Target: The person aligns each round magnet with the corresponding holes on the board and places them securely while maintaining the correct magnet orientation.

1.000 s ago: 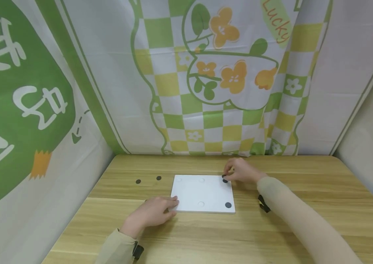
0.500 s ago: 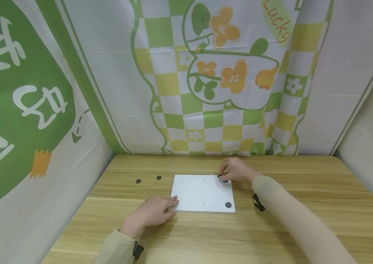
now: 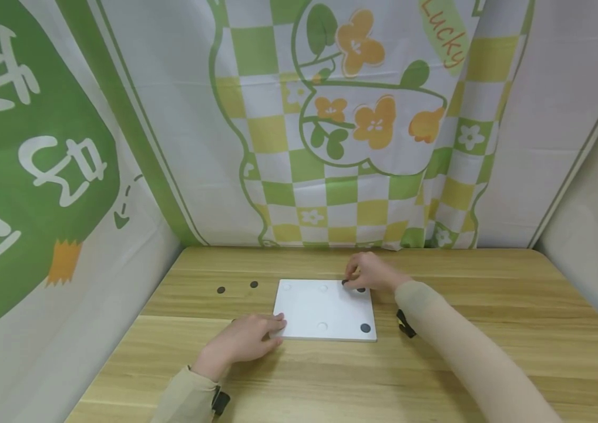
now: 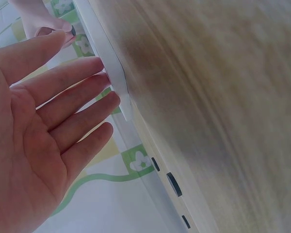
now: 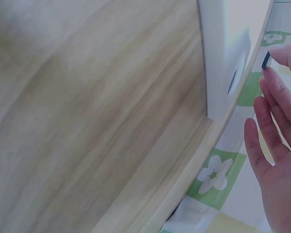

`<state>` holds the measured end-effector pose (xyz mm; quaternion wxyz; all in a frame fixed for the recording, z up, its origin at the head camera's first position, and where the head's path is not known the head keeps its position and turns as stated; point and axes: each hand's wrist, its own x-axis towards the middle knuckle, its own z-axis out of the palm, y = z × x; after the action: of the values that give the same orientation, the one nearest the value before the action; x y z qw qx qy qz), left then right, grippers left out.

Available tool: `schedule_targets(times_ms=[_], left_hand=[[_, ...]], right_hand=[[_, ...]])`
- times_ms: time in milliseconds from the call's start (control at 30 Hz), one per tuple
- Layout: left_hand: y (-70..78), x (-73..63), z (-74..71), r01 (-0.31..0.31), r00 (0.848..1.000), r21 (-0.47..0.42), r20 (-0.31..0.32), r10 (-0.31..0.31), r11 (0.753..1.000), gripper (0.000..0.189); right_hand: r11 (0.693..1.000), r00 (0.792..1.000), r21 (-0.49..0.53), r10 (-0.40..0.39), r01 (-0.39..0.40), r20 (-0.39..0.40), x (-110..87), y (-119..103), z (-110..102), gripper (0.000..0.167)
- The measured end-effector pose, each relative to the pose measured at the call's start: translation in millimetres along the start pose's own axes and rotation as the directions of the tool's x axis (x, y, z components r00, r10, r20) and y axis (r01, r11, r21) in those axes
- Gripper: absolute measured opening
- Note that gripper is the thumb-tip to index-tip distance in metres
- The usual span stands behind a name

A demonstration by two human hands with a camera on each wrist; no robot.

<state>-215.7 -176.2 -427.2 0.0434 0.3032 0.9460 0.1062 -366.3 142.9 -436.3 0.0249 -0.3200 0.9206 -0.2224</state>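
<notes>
A white rectangular board [image 3: 299,308] lies on the wooden table, with round recesses [image 3: 322,326] in its top. One black disc [image 3: 361,289] sits at its far right corner, another black disc [image 3: 365,328] at the near right. Between thumb and index finger, my right hand [image 3: 375,271] pinches a thin black disc [image 5: 266,60] over the board's far edge; its other fingers are spread. My left hand [image 3: 248,338] rests its extended fingertips on the board's near left corner. In the left wrist view its palm shows nothing held.
Left of the board, two black discs [image 3: 221,290] [image 3: 254,284] lie on the table [image 3: 320,382]. The left wrist view shows a third loose disc [image 4: 174,184], mostly hidden behind my left hand in the head view. A printed curtain [image 3: 331,194] hangs behind the table.
My right hand has moved left along the board's far edge with the pinched disc, away from the far right corner disc. The left hand has stayed in place.
</notes>
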Motion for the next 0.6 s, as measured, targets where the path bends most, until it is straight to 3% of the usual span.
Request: schedule_targets(times_ms=[600], left_hand=[[1.2,0.3,-0.2,-0.006,1.0,0.001,0.0,0.006,1.0,0.041]], right_hand=[[1.0,0.999,-0.023,-0.018,0.019,0.027,14.1,-8.1,9.1,0.011]])
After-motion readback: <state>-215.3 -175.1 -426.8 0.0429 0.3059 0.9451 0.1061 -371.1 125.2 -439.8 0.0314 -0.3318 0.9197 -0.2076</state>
